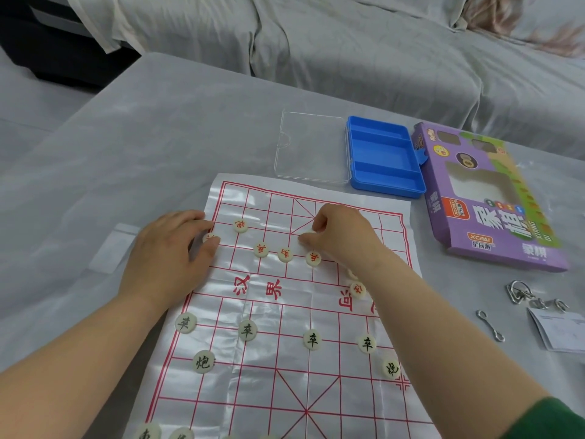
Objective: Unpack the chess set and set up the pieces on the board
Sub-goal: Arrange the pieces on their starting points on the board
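Observation:
A thin plastic board sheet (285,312) with red grid lines lies on the grey cloth. Several cream round pieces with black characters (247,330) stand on its near half. Several pieces with red characters (286,254) lie on the far half. My left hand (171,255) rests at the sheet's far left edge, its fingers pinching a red-marked piece (209,238). My right hand (342,239) hovers over the far middle of the grid, fingertips pinching a cream piece (308,234) that is mostly hidden.
A blue empty tray (384,158) with its clear lid (311,147) open lies beyond the sheet. A purple carton (487,198) is at the right. Metal ring puzzles (522,296), a hook (490,326) and a folded leaflet (557,332) lie near the right edge.

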`<move>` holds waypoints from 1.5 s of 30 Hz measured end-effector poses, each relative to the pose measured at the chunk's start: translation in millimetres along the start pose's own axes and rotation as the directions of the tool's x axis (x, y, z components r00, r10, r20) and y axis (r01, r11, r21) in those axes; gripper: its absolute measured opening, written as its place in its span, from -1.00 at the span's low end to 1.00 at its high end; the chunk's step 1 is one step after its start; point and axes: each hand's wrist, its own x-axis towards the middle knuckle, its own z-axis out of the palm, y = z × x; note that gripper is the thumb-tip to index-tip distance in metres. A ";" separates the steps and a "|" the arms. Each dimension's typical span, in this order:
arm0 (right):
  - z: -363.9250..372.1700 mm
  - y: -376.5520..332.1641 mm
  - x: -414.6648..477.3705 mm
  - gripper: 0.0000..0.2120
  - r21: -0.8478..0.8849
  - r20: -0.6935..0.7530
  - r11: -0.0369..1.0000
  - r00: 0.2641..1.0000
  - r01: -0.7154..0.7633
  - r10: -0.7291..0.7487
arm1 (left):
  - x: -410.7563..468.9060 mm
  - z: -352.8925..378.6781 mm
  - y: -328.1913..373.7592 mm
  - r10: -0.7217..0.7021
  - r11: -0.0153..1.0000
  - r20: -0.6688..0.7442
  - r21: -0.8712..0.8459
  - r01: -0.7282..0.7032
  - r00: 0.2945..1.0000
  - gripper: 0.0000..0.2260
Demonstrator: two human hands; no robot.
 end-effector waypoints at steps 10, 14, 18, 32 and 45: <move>-33.4 33.7 -10.9 -0.73 0.113 -0.128 0.992 0.991 0.052 -0.038 | 0.4 1.1 -0.7 -0.017 1.000 0.019 -0.001 0.017 1.000 -0.50; -43.5 59.6 -19.8 -0.70 0.073 -0.144 0.996 0.989 0.045 -0.034 | -0.5 0.3 0.4 -0.020 1.000 0.033 0.010 0.019 0.999 -0.55; -38.2 71.1 -23.6 -0.66 0.034 -0.082 0.999 0.996 0.042 -0.039 | -0.6 -0.6 2.9 -0.019 1.000 0.035 0.016 0.018 0.999 -0.56; -35.2 91.5 -25.6 -0.65 0.018 -0.030 1.000 0.999 0.013 -0.012 | 0.0 0.5 3.0 -0.010 1.000 0.018 0.006 0.010 1.000 -0.37; -31.7 92.5 -19.3 -0.71 0.021 -0.050 0.995 0.994 -0.094 0.095 | 0.8 0.6 5.9 0.009 1.000 0.003 0.017 -0.009 1.000 -0.36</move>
